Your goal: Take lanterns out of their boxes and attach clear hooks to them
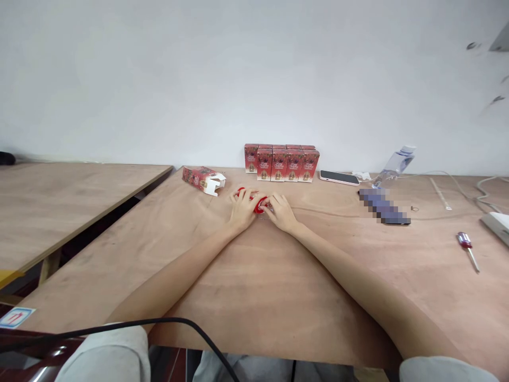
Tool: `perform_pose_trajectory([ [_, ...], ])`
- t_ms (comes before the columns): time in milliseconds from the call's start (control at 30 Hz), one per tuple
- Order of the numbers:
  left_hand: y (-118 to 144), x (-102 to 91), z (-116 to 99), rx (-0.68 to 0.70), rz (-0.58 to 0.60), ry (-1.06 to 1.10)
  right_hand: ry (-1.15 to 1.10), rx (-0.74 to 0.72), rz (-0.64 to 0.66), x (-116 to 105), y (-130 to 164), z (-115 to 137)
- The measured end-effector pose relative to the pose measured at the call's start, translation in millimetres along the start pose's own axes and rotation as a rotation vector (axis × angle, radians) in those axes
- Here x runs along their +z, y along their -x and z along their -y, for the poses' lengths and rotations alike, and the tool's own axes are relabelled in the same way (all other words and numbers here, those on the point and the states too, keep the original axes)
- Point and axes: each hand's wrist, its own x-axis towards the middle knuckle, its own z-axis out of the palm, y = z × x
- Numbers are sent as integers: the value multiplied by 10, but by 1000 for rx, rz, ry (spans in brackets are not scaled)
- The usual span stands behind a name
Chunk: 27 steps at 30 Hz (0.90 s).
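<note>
In the middle of the table, my left hand (243, 208) curls over a small red object with a clear part (260, 205); its kind is hard to make out under the fingers. My right hand (280, 210) pinches the right side of the same red object with thumb and fingers. Up and left of my hands, an opened red printed box (201, 178) lies on its side with white flaps sticking out. Behind my hands, several closed red boxes (279, 164) stand upright in rows near the wall.
To the right lie a white-edged phone (339, 178), a dark blurred phone-like slab (383, 206) and a tilted clear bottle (394, 166). A screwdriver (468, 250) rests farther right, near a white cable (483, 188). A black cable (170, 320) crosses the lower left, above the table's front edge.
</note>
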Motion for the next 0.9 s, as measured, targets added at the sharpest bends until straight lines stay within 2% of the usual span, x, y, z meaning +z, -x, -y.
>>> perform_pose_trajectory([
  [500, -5, -2, -16, -41, 25, -1, 91, 14, 47, 25, -12, -8],
  [900, -13, -25, -36, -64, 42, 9, 83, 16, -58, -7, 12, 0],
])
